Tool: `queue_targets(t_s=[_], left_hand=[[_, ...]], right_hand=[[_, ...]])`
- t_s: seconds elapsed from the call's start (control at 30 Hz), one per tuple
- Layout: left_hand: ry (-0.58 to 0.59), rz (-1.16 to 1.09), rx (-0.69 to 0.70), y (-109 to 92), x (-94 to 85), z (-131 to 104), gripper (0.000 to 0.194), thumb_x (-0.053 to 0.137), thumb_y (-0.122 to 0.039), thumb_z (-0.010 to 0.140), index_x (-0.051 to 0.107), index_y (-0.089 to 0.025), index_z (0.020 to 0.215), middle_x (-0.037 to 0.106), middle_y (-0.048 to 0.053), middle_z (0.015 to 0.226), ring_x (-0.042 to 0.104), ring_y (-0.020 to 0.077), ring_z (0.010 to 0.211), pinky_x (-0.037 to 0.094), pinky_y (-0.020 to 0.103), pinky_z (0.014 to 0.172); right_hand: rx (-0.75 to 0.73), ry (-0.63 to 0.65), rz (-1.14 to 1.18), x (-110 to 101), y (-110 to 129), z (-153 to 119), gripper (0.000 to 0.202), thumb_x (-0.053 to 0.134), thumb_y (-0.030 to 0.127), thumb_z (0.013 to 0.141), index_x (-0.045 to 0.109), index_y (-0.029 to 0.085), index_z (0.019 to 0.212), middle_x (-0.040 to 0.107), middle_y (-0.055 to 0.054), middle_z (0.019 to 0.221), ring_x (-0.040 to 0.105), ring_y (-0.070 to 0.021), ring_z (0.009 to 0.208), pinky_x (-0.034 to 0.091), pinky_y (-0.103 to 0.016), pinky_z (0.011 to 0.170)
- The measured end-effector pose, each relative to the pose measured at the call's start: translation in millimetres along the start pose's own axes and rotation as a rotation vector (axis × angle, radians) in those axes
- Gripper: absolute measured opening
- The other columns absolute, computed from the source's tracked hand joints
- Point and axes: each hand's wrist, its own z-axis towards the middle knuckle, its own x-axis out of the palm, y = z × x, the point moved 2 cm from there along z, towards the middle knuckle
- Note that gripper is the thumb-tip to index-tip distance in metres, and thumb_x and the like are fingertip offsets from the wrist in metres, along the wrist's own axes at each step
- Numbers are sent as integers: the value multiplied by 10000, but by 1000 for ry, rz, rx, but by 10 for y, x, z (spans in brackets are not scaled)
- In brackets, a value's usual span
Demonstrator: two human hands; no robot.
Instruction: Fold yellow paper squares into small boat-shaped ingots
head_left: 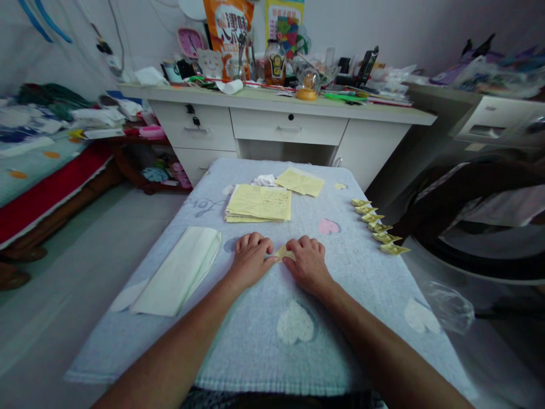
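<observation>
A small piece of yellow paper (282,252) lies on a pale blue towel (255,341) with heart shapes, which covers a low table. My left hand (251,258) and my right hand (307,260) both press down on it with curled fingers, one on each side, hiding most of it. A stack of yellow paper sheets (259,203) lies just beyond my hands. Further back sit two more yellow sheets (300,182) and a crumpled white scrap (264,180).
Several folded yellow paper shapes (380,226) line the towel's right edge. A folded white sheet (181,275) lies at the left. A cluttered white desk (289,111) stands behind, a bed (38,170) at left, a dark chair (477,199) at right.
</observation>
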Motion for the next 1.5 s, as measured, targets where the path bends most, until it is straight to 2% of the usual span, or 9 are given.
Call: queue_targets(t_s=[0.27,0.43,0.57,0.67,0.77,0.9,1.1,1.37,1.5], left_hand=[[31,-48,4,35,-26,-5,134,611,-314,800,586,-262,921,525,20,1011,430,232,1003,318,384,877],[19,-82,24,48,-30,-7,254,604,-274,796,597,-298,1049,551,21,1058,441,242,1047,322,409,910],[9,-172,188,16,-21,-14,431,542,-157,817,549,-308,1220,561,26,1178,465,217,1107,340,397,964],[41,-240,310,-34,-9,-26,423,474,-87,835,587,-278,1194,590,27,1207,489,194,1118,358,374,987],[24,-258,326,-88,-13,-33,351,502,-119,845,613,-246,1152,612,37,1193,499,206,1111,372,382,991],[1,-270,317,-150,-17,-22,316,639,-236,797,614,-211,1111,626,62,1139,516,236,1064,402,398,947],[-31,-431,251,-127,0,31,262,657,-184,772,637,-201,1033,652,56,1055,563,216,1002,437,358,892],[-46,-895,-77,-42,14,75,322,704,-228,712,629,-184,1022,684,33,956,636,180,858,493,288,774],[-12,-1190,-154,-54,66,97,376,721,-218,686,585,-157,1031,676,36,892,643,173,829,505,283,754]], right_hand=[[73,-7,-18,-50,-289,-26,366,572,457,834,538,289,1158,505,-80,1092,452,-265,975,302,-419,859],[69,5,-11,-52,-398,-32,379,596,419,814,537,292,1166,504,-80,1117,442,-274,1005,294,-434,879],[-9,-40,64,-83,-356,-35,285,587,318,816,554,236,1087,519,-77,1105,438,-255,1012,293,-408,898],[-114,-52,142,-88,-282,-37,199,576,269,825,557,199,1010,552,-63,1037,445,-233,988,298,-376,892],[-178,-42,192,-59,-231,-30,244,617,278,803,555,189,1022,576,-55,992,453,-229,952,302,-372,876],[-231,-38,256,-11,-213,-5,260,633,204,783,563,196,1033,603,-40,948,473,-218,924,298,-368,866],[-270,-88,381,-8,-217,19,232,649,221,783,577,194,1002,622,-34,885,508,-206,880,319,-366,852],[-188,-90,593,-100,-168,6,167,636,204,794,573,202,948,628,-18,896,541,-185,879,364,-340,841],[-178,-83,647,-123,-130,-4,137,629,213,806,580,207,933,634,-20,897,547,-187,886,373,-341,843]])
